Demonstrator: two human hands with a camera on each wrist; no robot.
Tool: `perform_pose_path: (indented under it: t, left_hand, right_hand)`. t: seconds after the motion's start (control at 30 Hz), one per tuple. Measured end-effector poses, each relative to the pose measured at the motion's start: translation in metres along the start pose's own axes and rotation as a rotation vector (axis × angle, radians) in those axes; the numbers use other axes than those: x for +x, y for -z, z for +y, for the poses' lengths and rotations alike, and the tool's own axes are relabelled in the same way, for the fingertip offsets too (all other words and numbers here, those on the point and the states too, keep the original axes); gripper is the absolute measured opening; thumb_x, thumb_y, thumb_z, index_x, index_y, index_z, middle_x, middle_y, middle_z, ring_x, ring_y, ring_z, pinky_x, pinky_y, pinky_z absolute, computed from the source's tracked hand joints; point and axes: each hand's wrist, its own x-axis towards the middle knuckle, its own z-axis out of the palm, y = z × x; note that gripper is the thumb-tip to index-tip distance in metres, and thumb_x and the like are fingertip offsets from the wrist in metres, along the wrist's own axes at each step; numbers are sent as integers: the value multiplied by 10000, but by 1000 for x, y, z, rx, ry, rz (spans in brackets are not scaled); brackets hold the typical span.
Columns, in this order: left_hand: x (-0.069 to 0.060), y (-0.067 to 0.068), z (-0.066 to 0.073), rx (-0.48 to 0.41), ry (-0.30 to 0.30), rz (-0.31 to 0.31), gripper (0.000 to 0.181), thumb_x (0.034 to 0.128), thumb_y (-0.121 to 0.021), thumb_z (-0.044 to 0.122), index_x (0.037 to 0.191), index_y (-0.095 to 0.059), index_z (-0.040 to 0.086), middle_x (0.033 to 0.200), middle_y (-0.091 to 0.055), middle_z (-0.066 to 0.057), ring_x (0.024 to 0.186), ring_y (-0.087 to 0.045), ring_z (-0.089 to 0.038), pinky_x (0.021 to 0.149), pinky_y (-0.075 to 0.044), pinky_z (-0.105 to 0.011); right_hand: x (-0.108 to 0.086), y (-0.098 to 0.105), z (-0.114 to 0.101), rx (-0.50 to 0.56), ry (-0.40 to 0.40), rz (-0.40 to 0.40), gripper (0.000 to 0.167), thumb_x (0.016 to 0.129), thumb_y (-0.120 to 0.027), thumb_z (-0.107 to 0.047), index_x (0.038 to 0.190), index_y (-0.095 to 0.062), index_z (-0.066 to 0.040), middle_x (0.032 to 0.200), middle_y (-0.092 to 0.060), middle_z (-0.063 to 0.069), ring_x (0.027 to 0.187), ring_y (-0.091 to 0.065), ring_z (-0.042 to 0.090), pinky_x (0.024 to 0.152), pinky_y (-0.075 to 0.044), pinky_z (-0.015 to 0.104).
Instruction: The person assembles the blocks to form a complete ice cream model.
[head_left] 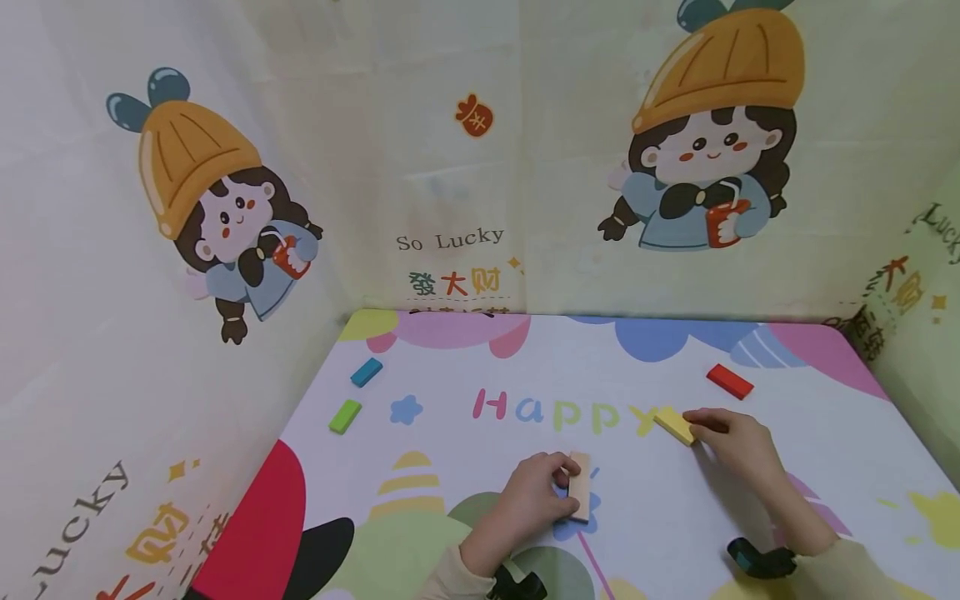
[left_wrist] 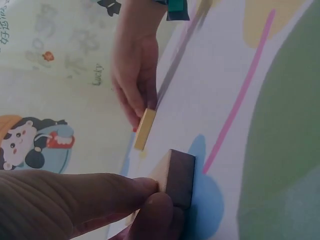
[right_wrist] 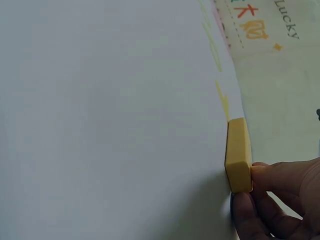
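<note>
In the head view my left hand point(head_left: 528, 500) pinches a plain wooden block point(head_left: 580, 487) that stands lengthwise on the printed flower. The left wrist view shows thumb and fingers of that hand point(left_wrist: 100, 202) on the sides of the wooden block point(left_wrist: 179, 177). Further right, my right hand point(head_left: 738, 446) holds the near end of a yellow block point(head_left: 674, 425) beside the last letter of "Happy". Close up, the yellow block point(right_wrist: 238, 155) is between the thumb and fingers of the right hand point(right_wrist: 282, 200).
A red block point(head_left: 730, 382) lies behind the right hand. At the left of the patterned table point(head_left: 450, 433) are a blue block point(head_left: 367, 372) and a green block point(head_left: 345, 417). Printed cloth point(head_left: 555, 167) hangs behind and at both sides.
</note>
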Motion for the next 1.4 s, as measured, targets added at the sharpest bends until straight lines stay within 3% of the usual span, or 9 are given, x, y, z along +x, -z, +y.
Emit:
perform_pose_path:
  t: [0.27, 0.6, 0.87, 1.13, 1.4]
  left_hand:
    - [-1, -3, 3, 1, 26, -5, 316, 778, -832, 75, 1067, -715, 126, 830, -581, 78, 757, -464, -24, 742, -437, -207]
    - [1, -3, 3, 44, 10, -4, 302, 793, -832, 108, 1064, -704, 140, 831, -577, 85, 744, -465, -19, 731, -434, -215]
    - [-1, -5, 3, 67, 52, -17, 308, 812, -846, 167, 1078, -693, 189, 854, -565, 104, 754, -470, -25, 734, -434, -233]
    - [-5, -1, 8, 93, 124, -111, 549, 730, -941, 319, 1197, -656, 274, 962, -558, 113, 807, -489, -54, 763, -440, -267]
    - [-7, -4, 9, 136, 100, -70, 515, 753, -925, 307, 1193, -660, 266, 940, -554, 117, 765, -472, -51, 708, -409, -248]
  right_hand:
    - [7, -23, -27, 29, 60, -3, 256, 971, -657, -120, 1185, -754, -19, 1201, -717, 254, 1054, -662, 388, 759, -525, 325]
    - [13, -49, -66, 55, 67, -44, 245, 969, -638, -81, 1176, -755, -25, 1217, -710, 230, 1060, -637, 360, 902, -559, 512]
    - [14, -65, -78, 72, 126, -35, 212, 949, -641, -53, 1104, -784, -38, 1146, -748, 183, 1005, -659, 298, 873, -553, 460]
    - [10, -73, -88, 101, 173, -36, 183, 940, -661, -31, 1053, -801, -63, 1134, -763, 154, 1029, -688, 292, 867, -555, 446]
    - [5, -79, -92, 126, 211, -46, 180, 938, -670, -19, 1051, -801, -69, 1133, -761, 147, 1101, -688, 331, 922, -549, 499]
